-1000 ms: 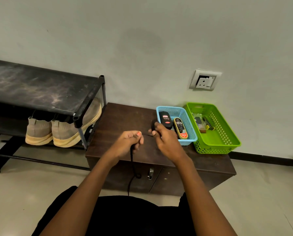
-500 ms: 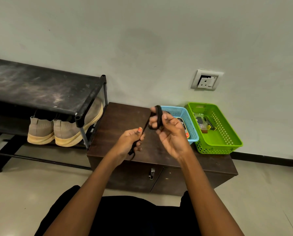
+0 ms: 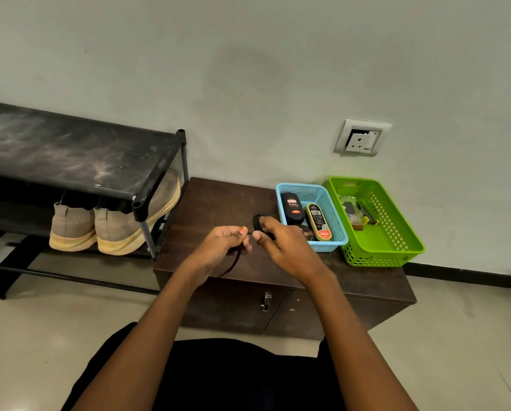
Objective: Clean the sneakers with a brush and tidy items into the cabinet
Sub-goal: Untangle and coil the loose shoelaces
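A black cord (image 3: 233, 264) runs between both hands above the dark brown cabinet (image 3: 215, 200). My left hand (image 3: 218, 247) pinches its loose end, which hangs toward the cabinet's front edge. My right hand (image 3: 281, 241) grips the wound black coil (image 3: 258, 221) of the same cord around its fingers. Two beige sneakers (image 3: 111, 229) sit heel-out on the lower shelf of the black shoe rack (image 3: 79, 155) at the left. No brush is identifiable.
A blue basket (image 3: 334, 209) holds polish bottles and a tin beside a green basket (image 3: 396, 232) with small items, both on the cabinet's right half. A wall socket (image 3: 361, 137) sits above them. The cabinet door has a metal handle (image 3: 266, 301).
My right hand had lifted the coil up half a second ago; now it is back down near the cabinet top, close to the left hand. The hanging cord end looks shorter.
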`<action>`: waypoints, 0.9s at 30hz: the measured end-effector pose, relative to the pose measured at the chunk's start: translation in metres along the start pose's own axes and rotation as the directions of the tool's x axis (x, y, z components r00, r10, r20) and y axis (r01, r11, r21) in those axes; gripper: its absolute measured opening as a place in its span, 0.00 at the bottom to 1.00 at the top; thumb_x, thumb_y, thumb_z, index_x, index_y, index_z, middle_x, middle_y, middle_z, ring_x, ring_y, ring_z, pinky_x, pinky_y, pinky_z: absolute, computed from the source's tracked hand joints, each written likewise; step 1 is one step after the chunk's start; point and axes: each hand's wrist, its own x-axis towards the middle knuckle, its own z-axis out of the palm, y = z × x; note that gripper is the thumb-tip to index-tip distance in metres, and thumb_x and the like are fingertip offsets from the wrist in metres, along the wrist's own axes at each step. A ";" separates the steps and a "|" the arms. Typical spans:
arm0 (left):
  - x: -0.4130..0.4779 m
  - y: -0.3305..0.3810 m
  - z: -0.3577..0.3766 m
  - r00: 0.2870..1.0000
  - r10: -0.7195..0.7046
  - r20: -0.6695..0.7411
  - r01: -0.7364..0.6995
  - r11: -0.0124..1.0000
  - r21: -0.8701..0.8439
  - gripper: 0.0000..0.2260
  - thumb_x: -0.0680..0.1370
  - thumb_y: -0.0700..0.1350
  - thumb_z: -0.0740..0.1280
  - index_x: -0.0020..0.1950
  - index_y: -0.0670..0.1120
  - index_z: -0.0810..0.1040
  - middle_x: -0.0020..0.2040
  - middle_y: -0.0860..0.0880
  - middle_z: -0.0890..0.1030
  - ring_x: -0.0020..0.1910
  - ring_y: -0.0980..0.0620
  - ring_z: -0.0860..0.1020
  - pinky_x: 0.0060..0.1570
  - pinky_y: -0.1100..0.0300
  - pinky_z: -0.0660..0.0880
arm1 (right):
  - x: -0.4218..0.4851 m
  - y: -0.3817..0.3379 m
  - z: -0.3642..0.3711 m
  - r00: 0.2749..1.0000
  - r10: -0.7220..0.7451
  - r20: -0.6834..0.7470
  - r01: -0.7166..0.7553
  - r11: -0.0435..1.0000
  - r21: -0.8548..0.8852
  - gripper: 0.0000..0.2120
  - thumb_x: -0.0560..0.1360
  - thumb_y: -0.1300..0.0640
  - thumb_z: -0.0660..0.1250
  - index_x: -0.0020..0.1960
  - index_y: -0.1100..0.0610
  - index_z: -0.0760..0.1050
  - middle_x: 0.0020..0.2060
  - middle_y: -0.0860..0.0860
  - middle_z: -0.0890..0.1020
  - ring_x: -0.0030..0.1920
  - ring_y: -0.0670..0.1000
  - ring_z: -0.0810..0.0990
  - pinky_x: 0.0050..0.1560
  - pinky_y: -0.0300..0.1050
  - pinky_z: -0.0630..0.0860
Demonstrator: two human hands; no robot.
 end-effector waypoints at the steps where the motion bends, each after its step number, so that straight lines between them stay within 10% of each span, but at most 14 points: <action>1: 0.000 -0.001 -0.002 0.999 0.014 -0.030 -0.013 0.999 0.045 0.15 0.82 0.44 0.57 0.37 0.46 0.75 0.35 0.53 0.77 0.36 0.61 0.74 0.43 0.66 0.70 | 0.000 -0.001 -0.003 1.000 -0.018 0.006 0.018 1.000 -0.025 0.11 0.79 0.53 0.62 0.53 0.60 0.72 0.34 0.47 0.74 0.34 0.47 0.69 0.32 0.40 0.60; 10: 0.001 -0.008 -0.004 0.999 -0.029 0.034 0.018 0.957 0.288 0.11 0.78 0.38 0.64 0.41 0.50 0.80 0.36 0.56 0.78 0.37 0.62 0.73 0.42 0.65 0.68 | 0.001 0.003 -0.004 0.999 -0.040 0.026 0.044 0.973 -0.228 0.10 0.79 0.55 0.59 0.49 0.60 0.75 0.42 0.56 0.81 0.42 0.58 0.77 0.40 0.44 0.63; 15: 0.005 -0.018 -0.009 0.994 0.066 -0.085 0.004 0.769 0.639 0.21 0.75 0.32 0.60 0.36 0.58 0.77 0.40 0.60 0.80 0.49 0.58 0.77 0.60 0.48 0.69 | 0.001 0.006 -0.005 1.000 -0.002 0.027 0.009 0.968 -0.249 0.10 0.80 0.55 0.58 0.46 0.60 0.74 0.39 0.55 0.79 0.40 0.56 0.75 0.38 0.44 0.62; 22: 0.008 -0.014 -0.010 0.980 0.120 -0.160 -0.079 0.968 0.238 0.12 0.81 0.35 0.57 0.45 0.47 0.77 0.34 0.51 0.80 0.37 0.58 0.78 0.42 0.64 0.71 | -0.003 0.007 -0.013 0.973 0.088 0.213 -0.143 0.956 0.257 0.14 0.80 0.54 0.59 0.43 0.58 0.81 0.24 0.45 0.71 0.28 0.43 0.68 0.32 0.37 0.63; 27: 0.005 -0.007 -0.006 0.998 0.054 0.016 -0.054 0.999 0.002 0.14 0.82 0.37 0.53 0.41 0.42 0.73 0.31 0.47 0.75 0.29 0.56 0.74 0.34 0.65 0.73 | -0.003 -0.004 -0.017 0.967 0.103 0.235 -0.254 0.520 0.816 0.14 0.79 0.54 0.58 0.45 0.60 0.78 0.25 0.46 0.70 0.28 0.41 0.69 0.35 0.36 0.66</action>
